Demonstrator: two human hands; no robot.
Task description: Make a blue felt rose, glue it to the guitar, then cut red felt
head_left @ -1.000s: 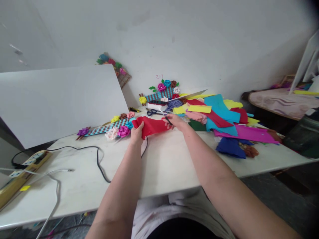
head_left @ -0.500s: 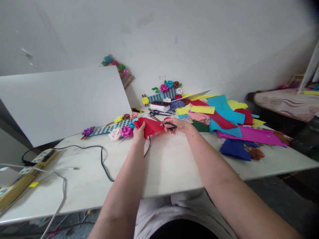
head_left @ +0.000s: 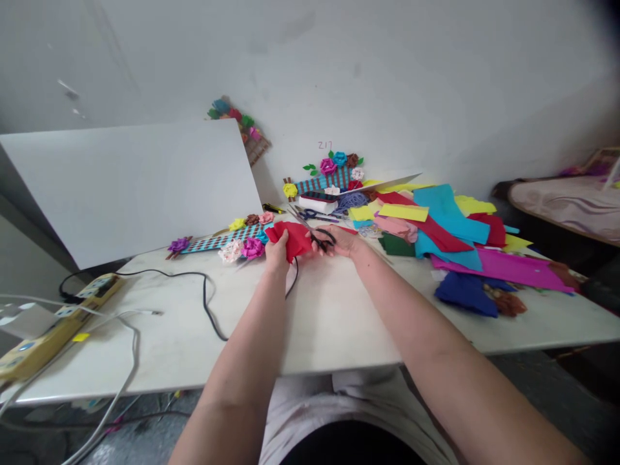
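Though unclear, red sheet (head_left: pixel 297 245) between left fingers (head_left: pixel 282 239).

Before us, above the table (head_left: pixel 334 336), the sheet (head_left: pixel 293 242) is in our left hand (head_left: pixel 278 250), with scissors (head_left: pixel 312 232) in our right hand (head_left: pixel 343 240) at its right edge. To our left lies the power strip (head_left: pixel 36 354), the board (head_left: pixel 135 187) standing behind it. We have a flower panel (head_left: pixel 208 243) left of the sheet, a phone (head_left: pixel 317 196) on a box (head_left: pixel 317 206) behind it, and a paper pile (head_left: pixel 448 219) on our right.
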